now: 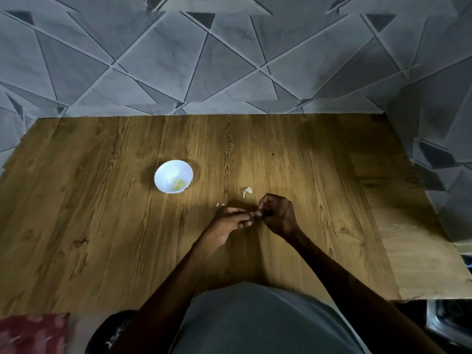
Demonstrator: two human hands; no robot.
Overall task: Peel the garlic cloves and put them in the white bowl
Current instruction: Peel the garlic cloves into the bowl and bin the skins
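Hands (231, 222) (279, 214) meet above wooden table (102, 226) beside grey geometric wall (229, 60).

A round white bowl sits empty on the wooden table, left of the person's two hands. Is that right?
Not quite. The head view shows the round white bowl is not empty: pale yellow pieces lie in it. It does sit on the wooden table, left of the left hand and right hand.
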